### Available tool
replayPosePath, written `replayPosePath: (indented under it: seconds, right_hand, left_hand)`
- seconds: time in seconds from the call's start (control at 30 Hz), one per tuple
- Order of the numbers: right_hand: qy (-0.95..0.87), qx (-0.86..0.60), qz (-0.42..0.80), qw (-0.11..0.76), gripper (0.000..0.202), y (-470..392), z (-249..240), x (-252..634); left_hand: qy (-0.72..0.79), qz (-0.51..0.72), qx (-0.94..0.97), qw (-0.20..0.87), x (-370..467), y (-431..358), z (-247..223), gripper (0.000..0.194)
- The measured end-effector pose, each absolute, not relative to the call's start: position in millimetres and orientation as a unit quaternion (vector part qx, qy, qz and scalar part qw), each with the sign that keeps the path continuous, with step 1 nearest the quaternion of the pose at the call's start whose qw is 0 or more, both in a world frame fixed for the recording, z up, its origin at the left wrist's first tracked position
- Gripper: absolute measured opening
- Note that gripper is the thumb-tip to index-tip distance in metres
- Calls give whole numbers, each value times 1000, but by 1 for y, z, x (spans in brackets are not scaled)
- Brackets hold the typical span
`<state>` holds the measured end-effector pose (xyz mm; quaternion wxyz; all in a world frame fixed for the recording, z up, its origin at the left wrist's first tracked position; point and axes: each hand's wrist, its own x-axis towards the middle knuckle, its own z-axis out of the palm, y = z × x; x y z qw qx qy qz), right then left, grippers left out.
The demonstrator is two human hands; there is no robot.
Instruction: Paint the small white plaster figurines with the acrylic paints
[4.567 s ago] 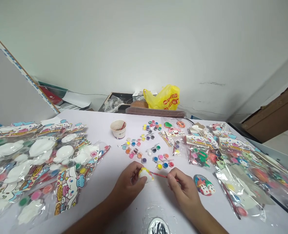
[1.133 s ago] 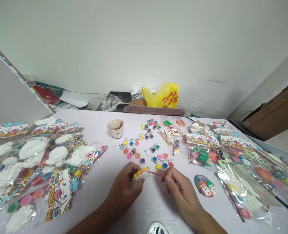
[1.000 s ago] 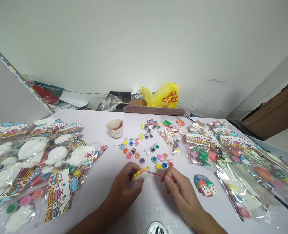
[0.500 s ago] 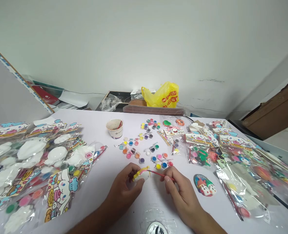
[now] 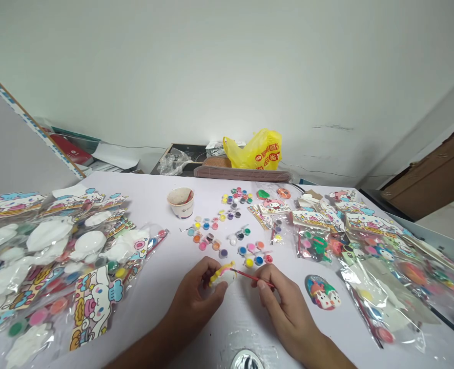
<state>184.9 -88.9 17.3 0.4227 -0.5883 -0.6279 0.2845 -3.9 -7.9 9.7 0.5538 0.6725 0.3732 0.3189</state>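
My left hand [image 5: 198, 297] is closed around a small white plaster figure [image 5: 227, 277], its upper edge painted yellow with a pink stripe. Between the fingers of my right hand [image 5: 283, 302] is a thin red paintbrush [image 5: 249, 275], its tip at the figure's painted top. Just beyond my hands lie strips of small paint pots [image 5: 249, 262] in several colours. A painted plaster piece [image 5: 323, 292] with red, green, blue and white parts lies to the right of my right hand.
A paper cup [image 5: 181, 209] with a brush inside stands behind the paint pots. Bagged white plaster figures [image 5: 50, 233] cover the table's left side, more bagged kits [image 5: 384, 292] the right. A yellow plastic bag [image 5: 255, 151] sits at the back; a round object [image 5: 246, 360] lies at the front.
The brush tip has shifted slightly left along the figure's top edge, with a small movement of my right hand. My left hand holds the figure in nearly the same place.
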Motion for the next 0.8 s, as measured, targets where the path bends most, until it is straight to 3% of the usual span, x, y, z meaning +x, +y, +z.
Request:
replayPosePath:
  seconds: [0.8]
  right_hand:
    - [-620,-591,289,428,34,-88,16,186]
  left_hand:
    - [370,316,668,563,-5,-8,9,11]
